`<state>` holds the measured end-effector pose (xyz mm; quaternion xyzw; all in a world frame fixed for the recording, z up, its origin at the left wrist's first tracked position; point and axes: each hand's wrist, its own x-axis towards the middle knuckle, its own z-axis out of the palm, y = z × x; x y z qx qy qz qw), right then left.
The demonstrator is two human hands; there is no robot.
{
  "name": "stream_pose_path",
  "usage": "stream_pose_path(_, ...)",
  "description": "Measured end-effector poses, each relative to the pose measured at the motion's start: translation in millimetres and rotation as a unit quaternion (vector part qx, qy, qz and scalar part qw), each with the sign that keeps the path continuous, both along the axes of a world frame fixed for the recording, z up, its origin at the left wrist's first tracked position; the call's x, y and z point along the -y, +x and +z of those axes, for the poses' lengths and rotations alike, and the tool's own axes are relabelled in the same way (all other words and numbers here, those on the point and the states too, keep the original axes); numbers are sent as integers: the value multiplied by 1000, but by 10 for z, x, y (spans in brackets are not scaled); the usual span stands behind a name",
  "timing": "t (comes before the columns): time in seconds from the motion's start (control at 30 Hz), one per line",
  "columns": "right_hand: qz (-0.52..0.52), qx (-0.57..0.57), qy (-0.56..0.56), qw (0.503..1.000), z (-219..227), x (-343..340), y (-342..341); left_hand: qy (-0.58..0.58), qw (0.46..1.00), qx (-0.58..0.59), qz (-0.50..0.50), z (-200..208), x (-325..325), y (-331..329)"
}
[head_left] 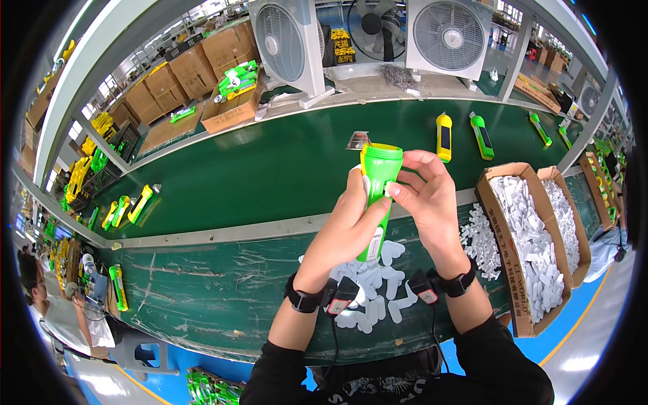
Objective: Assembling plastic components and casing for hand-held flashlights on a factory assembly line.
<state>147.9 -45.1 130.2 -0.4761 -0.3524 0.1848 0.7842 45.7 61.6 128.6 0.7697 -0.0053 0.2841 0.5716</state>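
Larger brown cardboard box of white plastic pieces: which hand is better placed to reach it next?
Probably the right hand: it is nearer the box, while the left hand clasps the green-and-yellow plastic flashlight.

The green-and-yellow flared housing (379, 174) is smooth, glossy plastic; the thin white rounded pieces (372, 312) look like matt plastic. The brown oblong carton (506, 266) is dull cardboard. The dark-green counter (216, 297) is scuffed and scratched, the broad green belt (270, 169) smooth with a soft sheen.

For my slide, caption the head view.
Left hand holds a green-and-yellow housing, right hand at its side, above white pieces.
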Motion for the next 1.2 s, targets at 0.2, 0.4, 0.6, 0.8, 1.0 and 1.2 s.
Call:
stream_pose_path(0.2,73,-15,1,997,-34,-107,67,-32,998,-51,4,46,-33,-49)
stream_pose_path(0.4,164,-53,-5,985,-1,-270,82,-68,996,-33,51,-13,-97,-50)
stream_pose_path(0.6,204,-81,7,976,13,-334,104,-91,990,-41,99,23,-88,-56)
stream_pose_path(0.8,164,-67,14,984,-111,-426,118,-77,989,-42,119,33,-72,-23)
stream_pose_path(1.0,133,-51,12,990,-111,-440,63,-90,985,-65,134,19,-81,-56)
stream_pose_path(1.2,103,-30,-10,994,-130,-426,40,-86,985,-68,135,44,-76,-48)
